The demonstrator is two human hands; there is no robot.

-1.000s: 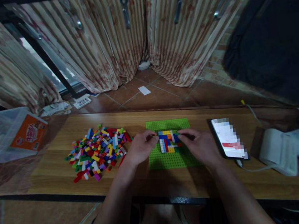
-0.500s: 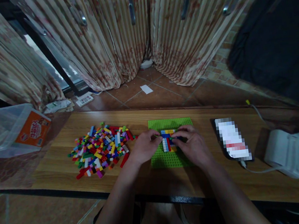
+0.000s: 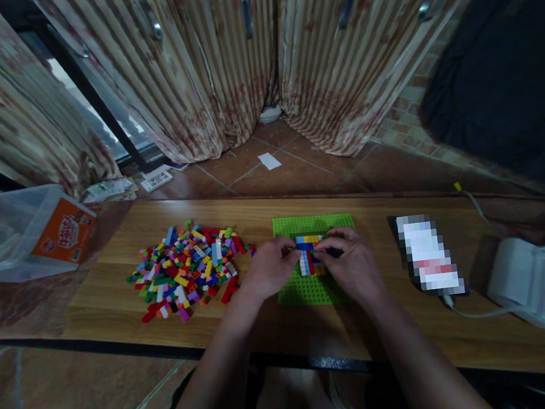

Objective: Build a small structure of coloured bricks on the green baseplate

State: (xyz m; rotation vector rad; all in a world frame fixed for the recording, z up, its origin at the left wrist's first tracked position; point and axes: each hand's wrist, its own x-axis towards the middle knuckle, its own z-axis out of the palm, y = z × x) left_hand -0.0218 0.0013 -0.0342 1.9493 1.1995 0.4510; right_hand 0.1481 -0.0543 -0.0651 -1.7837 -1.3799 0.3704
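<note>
Between your fingertips sits the patch of joined bricks (image 3: 305, 264), on the green board (image 3: 307, 293) spread beneath them. It should be light, stiff and a little slick, with seams that may pop apart; pinch it low, by its sides. Your left hand (image 3: 271, 271) has its fingers drawn narrow by the left edge; your right hand (image 3: 353, 264) bunches thumb and fingertips over the right part. You can't tell whether either holds anything. Compared with a second ago, your right fingertips reach further inward from the right edge.

Right fingers (image 3: 343, 235) partly hide the brick build (image 3: 305, 264).
</note>
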